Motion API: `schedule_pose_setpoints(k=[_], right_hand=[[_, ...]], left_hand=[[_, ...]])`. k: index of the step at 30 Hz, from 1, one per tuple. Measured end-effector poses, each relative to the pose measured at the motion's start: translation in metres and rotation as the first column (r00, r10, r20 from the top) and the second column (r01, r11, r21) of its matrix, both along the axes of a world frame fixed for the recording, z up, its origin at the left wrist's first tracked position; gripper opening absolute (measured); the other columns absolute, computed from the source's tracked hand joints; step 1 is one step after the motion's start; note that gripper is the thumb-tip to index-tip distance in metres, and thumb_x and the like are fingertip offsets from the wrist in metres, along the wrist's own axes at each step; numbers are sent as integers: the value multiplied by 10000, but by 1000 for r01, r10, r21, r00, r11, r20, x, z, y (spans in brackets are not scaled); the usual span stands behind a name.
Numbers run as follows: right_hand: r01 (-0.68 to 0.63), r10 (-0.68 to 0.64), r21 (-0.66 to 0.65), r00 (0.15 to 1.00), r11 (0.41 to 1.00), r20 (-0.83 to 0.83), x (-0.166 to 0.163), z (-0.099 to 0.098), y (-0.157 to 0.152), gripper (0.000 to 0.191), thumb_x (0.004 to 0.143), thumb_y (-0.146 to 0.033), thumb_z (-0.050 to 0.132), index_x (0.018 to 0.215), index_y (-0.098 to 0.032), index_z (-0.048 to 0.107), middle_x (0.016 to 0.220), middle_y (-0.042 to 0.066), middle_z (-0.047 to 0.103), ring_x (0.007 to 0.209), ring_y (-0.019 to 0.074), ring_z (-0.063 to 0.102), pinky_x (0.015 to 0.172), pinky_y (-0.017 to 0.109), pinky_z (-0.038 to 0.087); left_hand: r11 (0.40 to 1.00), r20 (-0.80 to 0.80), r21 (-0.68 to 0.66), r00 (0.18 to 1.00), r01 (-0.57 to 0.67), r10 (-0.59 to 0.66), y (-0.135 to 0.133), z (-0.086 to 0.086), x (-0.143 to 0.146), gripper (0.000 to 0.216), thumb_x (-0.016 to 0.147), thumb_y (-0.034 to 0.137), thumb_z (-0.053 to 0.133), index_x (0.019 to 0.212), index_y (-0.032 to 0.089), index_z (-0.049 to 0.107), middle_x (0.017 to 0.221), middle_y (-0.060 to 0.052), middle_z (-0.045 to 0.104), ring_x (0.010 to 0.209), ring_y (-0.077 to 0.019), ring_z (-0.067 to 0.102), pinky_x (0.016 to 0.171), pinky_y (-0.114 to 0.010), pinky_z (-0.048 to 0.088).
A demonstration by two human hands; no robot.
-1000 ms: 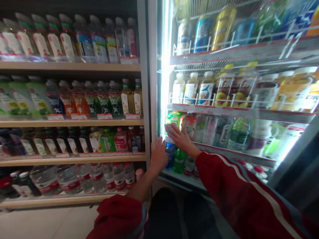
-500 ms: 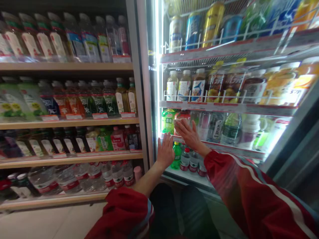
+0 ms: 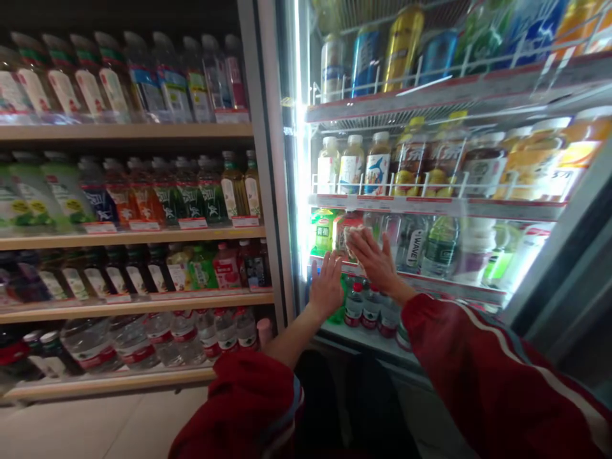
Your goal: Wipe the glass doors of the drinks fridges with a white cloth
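My left hand (image 3: 327,287) has its fingers stretched out against the glass door (image 3: 290,191) of a lit drinks fridge, low on its left side. Up and to the right, my right hand (image 3: 375,258) lies flat with fingers extended, pressing a pale crumpled cloth (image 3: 352,237) to the glass; most of the cloth is hidden under the palm. Behind the glass near the fingers stand a green bottle (image 3: 323,231) and a red-labelled bottle (image 3: 345,226). Small red-capped water bottles (image 3: 354,305) sit lower down, past my wrists.
Left of the fridge frame, open shelves (image 3: 143,237) hold rows of drink bottles, with large water bottles (image 3: 136,341) at the bottom. Inside the fridge, wire-fronted racks (image 3: 430,205) carry bottles and cans (image 3: 404,48). Tiled floor (image 3: 119,424) lies below.
My right hand has shifted slightly right and down across the glass, and the cloth beneath it shows more. My left hand has also moved a little to the right.
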State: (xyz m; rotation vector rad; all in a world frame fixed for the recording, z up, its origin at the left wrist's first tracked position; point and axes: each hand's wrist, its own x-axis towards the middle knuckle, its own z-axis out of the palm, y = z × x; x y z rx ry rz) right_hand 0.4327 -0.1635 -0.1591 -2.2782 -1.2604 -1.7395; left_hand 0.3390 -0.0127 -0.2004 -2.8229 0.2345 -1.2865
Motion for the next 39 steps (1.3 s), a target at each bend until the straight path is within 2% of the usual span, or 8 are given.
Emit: schedule_pose_setpoints(k=[3,5,11,18,25,32,34,39], right_hand=[[-37,35,-114,999,993,-16,-6,-25,-7,538,840,-116,481,1364,-222,415,1447,54,407,1416,228,154,1134,532,-27],[-49,48,-144,999,988,-11,-8,-30,-12,539,833,-103,482,1357,-217,425,1439,54,418,1417,221,147,1136,527,-33],[24,-23,110,1000,994,-9,-1,4,-23,490,879,-185,481,1364,-222,417,1444,68,409,1425,214,113,1133,523,-24],[-6,5,-59,1000,998,-13,-11,-28,-33,516,856,-122,465,1362,-214,417,1418,53,449,1422,204,128,1140,514,-20],[67,-62,136,997,988,-44,-3,-1,-47,482,889,-193,465,1365,-245,413,1458,66,387,1420,223,142,1129,538,-2],[70,-72,-38,997,997,-40,-13,-38,-63,490,861,-133,466,1341,-228,448,1430,53,432,1412,227,176,1132,530,-27],[77,-80,-39,995,996,-54,-13,-35,-67,496,863,-136,465,1347,-237,441,1432,53,428,1404,227,205,1133,530,-16],[111,-103,164,993,980,-55,-7,-7,-79,492,874,-178,478,1359,-248,427,1439,76,415,1404,233,205,1126,544,38]], left_hand=[[1000,11,16,1000,23,-23,-4,-1,2,602,789,150,441,1375,71,325,1480,-162,312,1404,-267,193,1119,-547,195],[999,10,22,999,36,-36,-5,0,4,596,791,151,440,1371,63,332,1479,-167,312,1403,-269,193,1120,-548,188],[998,-14,7,998,55,-55,-16,7,4,617,791,151,444,1387,65,307,1486,-169,296,1402,-276,198,1110,-563,192],[996,-33,32,997,78,-76,-23,5,4,600,788,153,437,1370,55,333,1479,-173,310,1400,-270,208,1114,-550,184],[995,-6,43,996,92,-92,-38,12,14,658,762,140,460,1396,75,293,1487,-164,299,1405,-256,195,1127,-529,151],[987,18,85,990,138,-140,-52,13,18,603,796,172,448,1381,88,330,1474,-163,328,1396,-256,223,1128,-518,149],[987,25,88,990,137,-140,-54,15,19,615,787,164,449,1384,89,324,1475,-164,326,1397,-259,219,1125,-520,159],[984,34,106,988,144,-149,-62,24,20,656,764,165,470,1396,94,305,1481,-174,307,1402,-267,201,1120,-529,167]])
